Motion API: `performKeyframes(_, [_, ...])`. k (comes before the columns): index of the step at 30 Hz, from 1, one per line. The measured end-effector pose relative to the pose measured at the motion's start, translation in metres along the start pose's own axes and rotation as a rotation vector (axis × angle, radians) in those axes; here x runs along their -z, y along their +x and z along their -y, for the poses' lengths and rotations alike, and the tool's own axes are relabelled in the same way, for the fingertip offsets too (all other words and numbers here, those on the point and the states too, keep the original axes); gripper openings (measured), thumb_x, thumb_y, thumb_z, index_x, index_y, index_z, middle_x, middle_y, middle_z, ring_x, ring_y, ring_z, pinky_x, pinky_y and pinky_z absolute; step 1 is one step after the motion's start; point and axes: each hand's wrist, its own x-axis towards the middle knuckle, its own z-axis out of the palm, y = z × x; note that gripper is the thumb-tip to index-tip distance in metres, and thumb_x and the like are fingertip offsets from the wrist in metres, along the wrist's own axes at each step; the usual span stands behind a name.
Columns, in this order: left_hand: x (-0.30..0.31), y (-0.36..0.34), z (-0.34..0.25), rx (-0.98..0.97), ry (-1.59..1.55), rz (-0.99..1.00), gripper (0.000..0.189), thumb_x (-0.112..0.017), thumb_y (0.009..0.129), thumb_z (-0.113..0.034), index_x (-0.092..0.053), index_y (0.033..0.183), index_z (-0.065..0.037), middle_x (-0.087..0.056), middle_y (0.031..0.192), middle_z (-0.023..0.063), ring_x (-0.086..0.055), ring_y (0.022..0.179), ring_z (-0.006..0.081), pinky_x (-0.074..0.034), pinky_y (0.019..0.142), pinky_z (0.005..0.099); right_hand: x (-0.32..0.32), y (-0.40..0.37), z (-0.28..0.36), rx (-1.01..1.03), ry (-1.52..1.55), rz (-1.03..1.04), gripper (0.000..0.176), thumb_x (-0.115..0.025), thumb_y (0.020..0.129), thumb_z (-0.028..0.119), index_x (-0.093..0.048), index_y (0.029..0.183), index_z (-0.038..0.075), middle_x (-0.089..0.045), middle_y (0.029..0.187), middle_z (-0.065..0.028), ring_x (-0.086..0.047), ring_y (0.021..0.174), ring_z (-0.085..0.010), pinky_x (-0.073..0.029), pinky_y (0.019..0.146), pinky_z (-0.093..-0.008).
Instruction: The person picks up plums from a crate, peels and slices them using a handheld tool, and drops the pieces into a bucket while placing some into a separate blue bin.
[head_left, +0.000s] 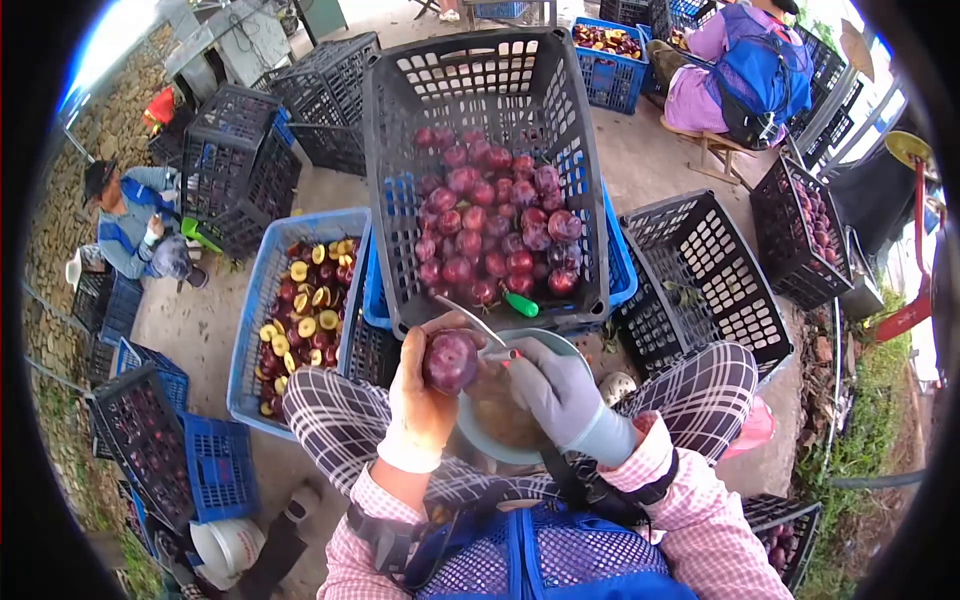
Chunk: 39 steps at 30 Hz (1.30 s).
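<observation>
My left hand (418,395), in a stained pale glove, is closed around a dark red plum (451,362). My right hand (565,392), in a grey glove, grips a small knife (482,326) whose thin blade reaches up and left past the plum. Part of the knife's handle is hidden by the fingers. Below both hands, a round light-blue bowl (492,450) sits between my knees. Just ahead stands a black crate (384,200) with many whole plums (490,215). A bright green object (520,304) like a handle lies at its near edge.
A blue crate (250,330) of cut plum halves (310,310) stands at left. At right is a black crate (700,255) with a few leaves. Stacked crates (235,150) flank a seated person (140,225) at left; another seated person (740,75) is at upper right.
</observation>
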Motion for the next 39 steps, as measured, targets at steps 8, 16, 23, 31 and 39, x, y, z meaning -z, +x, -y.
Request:
performKeyframes(8, [-0.005, -0.028, 0.005, -0.128, 0.194, -0.052, 0.058, -0.03, 0.107, -0.049, -0.062, 0.109, -0.001, -0.067, 0.091, 0.0123, -0.063, 0.083, 0.0176, -0.048, 0.068, 0.0271, -0.034, -0.026, 0.011, 0.245, -0.31, -0.094, 0.019, -0.058, 0.098, 0.017, -0.058, 0.107, 0.001, -0.062, 0.069, -0.0176, -0.066, 0.063, -0.0368, -0.049, 0.055, -0.0403])
performKeyframes(16, [-0.012, -0.035, 0.007, -0.396, 0.541, -0.072, 0.062, -0.025, 0.109, -0.044, -0.061, 0.109, 0.006, -0.068, 0.094, 0.0142, -0.065, 0.087, 0.0193, -0.051, 0.076, 0.0292, -0.05, -0.025, 0.007, 0.387, -0.668, -0.165, 0.016, -0.063, 0.095, 0.019, -0.056, 0.093, 0.004, -0.057, 0.061, -0.0129, -0.06, 0.052, -0.0326, -0.044, 0.047, -0.0412])
performKeyframes(23, [-0.004, -0.022, 0.028, -0.562, 0.759, -0.179, 0.05, -0.036, 0.108, -0.041, -0.061, 0.112, 0.002, -0.065, 0.094, 0.0102, -0.06, 0.08, 0.0149, -0.049, 0.078, 0.0289, -0.062, -0.015, -0.034, 0.316, -0.524, -0.24, 0.018, -0.053, 0.101, 0.018, -0.053, 0.096, 0.001, -0.056, 0.059, -0.0116, -0.057, 0.047, -0.0294, -0.04, 0.044, -0.0405])
performKeyframes(31, [-0.001, 0.0, 0.031, -0.281, -0.068, -0.144, 0.045, -0.034, 0.108, -0.038, -0.058, 0.117, -0.001, -0.067, 0.1, 0.0139, -0.064, 0.08, 0.0212, -0.054, 0.074, 0.0339, -0.04, -0.017, -0.013, -0.433, 0.874, -0.108, 0.032, -0.046, 0.106, 0.039, -0.052, 0.094, 0.01, -0.043, 0.065, 0.0056, -0.032, 0.045, -0.0032, -0.024, 0.039, -0.0232])
performKeyframes(39, [0.002, -0.013, 0.041, -0.408, 0.148, 0.163, 0.061, -0.037, 0.107, -0.042, -0.033, 0.15, 0.0, -0.047, 0.146, 0.0156, -0.044, 0.137, 0.0264, -0.027, 0.119, 0.0415, -0.029, 0.011, -0.038, 0.138, 0.151, -0.226, 0.053, -0.072, 0.087, 0.014, -0.051, 0.134, 0.002, -0.068, 0.094, -0.0054, -0.067, 0.08, -0.0236, -0.054, 0.076, -0.0344])
